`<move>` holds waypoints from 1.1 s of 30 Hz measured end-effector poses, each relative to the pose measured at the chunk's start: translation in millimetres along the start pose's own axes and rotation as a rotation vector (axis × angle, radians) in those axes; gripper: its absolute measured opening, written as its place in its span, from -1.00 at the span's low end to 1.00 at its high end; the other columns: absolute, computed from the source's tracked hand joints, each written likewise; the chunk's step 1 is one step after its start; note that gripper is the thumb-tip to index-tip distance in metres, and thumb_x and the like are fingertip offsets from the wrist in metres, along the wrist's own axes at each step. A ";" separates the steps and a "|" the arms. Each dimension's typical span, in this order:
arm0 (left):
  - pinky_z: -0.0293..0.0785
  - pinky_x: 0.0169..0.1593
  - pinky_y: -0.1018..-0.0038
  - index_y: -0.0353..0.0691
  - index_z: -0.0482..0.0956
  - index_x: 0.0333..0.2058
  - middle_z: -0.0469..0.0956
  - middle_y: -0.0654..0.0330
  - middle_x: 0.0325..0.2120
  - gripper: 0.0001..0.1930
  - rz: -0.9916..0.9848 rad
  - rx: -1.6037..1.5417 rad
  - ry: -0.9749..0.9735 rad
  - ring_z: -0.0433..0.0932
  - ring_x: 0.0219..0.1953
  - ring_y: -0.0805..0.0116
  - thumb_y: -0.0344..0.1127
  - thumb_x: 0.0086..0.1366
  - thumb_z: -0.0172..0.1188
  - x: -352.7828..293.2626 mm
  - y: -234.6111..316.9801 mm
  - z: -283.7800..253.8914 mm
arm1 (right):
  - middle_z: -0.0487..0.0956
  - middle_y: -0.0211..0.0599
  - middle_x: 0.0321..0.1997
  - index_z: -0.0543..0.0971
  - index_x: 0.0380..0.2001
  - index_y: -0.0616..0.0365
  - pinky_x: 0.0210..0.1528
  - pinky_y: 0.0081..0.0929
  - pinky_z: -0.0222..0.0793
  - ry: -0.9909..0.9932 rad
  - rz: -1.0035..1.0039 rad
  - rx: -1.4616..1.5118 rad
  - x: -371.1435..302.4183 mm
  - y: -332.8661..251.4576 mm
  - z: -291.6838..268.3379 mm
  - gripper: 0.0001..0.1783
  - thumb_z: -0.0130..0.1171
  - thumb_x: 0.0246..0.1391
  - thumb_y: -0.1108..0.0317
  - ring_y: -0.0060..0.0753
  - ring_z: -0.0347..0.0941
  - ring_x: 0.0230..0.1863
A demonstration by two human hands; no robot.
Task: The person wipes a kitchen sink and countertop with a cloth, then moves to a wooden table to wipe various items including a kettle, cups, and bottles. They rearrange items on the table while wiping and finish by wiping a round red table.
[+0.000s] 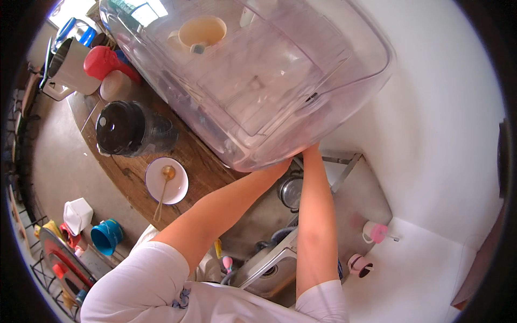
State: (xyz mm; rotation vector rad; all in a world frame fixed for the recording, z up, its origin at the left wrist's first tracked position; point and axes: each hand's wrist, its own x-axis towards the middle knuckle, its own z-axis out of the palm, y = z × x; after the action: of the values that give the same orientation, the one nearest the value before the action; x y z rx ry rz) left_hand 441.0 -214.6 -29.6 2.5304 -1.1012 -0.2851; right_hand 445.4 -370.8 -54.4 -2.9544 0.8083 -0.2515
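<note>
Fingers of both your hands hide behind a large, clear plastic bin, upper centre. I can't tell their grip.

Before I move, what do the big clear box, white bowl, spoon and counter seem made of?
Clear box: probably rigid plastic, glossy; it is see-through, with rounded edges and hazy patches. White bowl: smooth and shiny with a thin dark rim, so perhaps enamelled metal, though ceramic is possible. Spoon: likely metal, given its golden shine. Counter: looks like wood, dull brown with visible grain.
</note>
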 end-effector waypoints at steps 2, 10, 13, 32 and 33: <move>0.02 0.40 0.05 -0.33 0.04 0.40 0.00 -0.12 0.40 -0.20 0.015 0.094 0.039 0.12 0.38 -0.06 -0.03 0.33 0.11 -4.1 -5.6 2.4 | 0.07 -0.07 0.51 0.27 0.34 0.12 0.50 0.16 -0.33 -0.011 0.016 0.023 -6.5 -9.6 -1.1 -0.37 -0.13 0.31 0.03 0.12 -0.23 0.55; -0.09 0.46 0.13 -0.34 0.13 0.35 0.02 -0.06 0.41 -0.26 0.109 0.082 -0.071 -0.02 0.44 -0.02 -0.04 0.32 0.09 -149.6 -52.9 -35.0 | 0.06 0.00 0.50 0.26 0.34 0.19 0.50 0.19 -0.32 -0.186 -0.040 -0.037 -127.0 -88.3 -20.6 -0.34 -0.09 0.27 0.07 0.18 -0.22 0.54; -0.13 0.48 0.14 -0.33 0.14 0.35 -0.03 -0.05 0.42 -0.23 0.139 0.018 -0.062 -0.08 0.47 0.00 -0.06 0.27 0.13 -214.7 -74.5 -50.6 | 0.05 0.04 0.50 0.20 0.37 0.14 0.48 0.22 -0.27 -0.068 -0.048 0.017 -187.3 -131.6 -31.3 -0.33 -0.05 0.24 0.13 0.21 -0.22 0.53; -0.12 0.45 -0.03 0.00 0.44 0.20 0.29 0.20 0.32 -0.39 0.107 0.169 0.062 0.07 0.43 0.03 -0.09 0.12 0.21 -363.5 -310.4 -163.1 | 0.16 -0.29 0.47 0.22 0.41 -0.18 0.43 0.21 -0.17 -0.301 -0.209 0.035 -382.0 -367.6 -96.1 -0.27 0.09 0.21 -0.06 -0.03 -0.08 0.51; -0.13 0.46 -0.03 0.00 0.45 0.19 0.27 0.20 0.33 -0.40 0.040 0.079 0.017 0.06 0.43 0.01 -0.11 0.13 0.21 -359.3 -304.3 -168.7 | 0.14 -0.25 0.49 0.22 0.41 -0.14 0.45 0.21 -0.22 -0.291 -0.245 -0.056 -378.8 -379.5 -98.4 -0.24 0.08 0.21 -0.11 -0.01 -0.10 0.52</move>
State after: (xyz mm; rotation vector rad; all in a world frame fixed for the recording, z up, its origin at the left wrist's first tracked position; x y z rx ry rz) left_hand 454.9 283.4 14.6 2.5710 -1.1773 -0.2129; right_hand 296.4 146.5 30.9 -3.0364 0.4248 0.1897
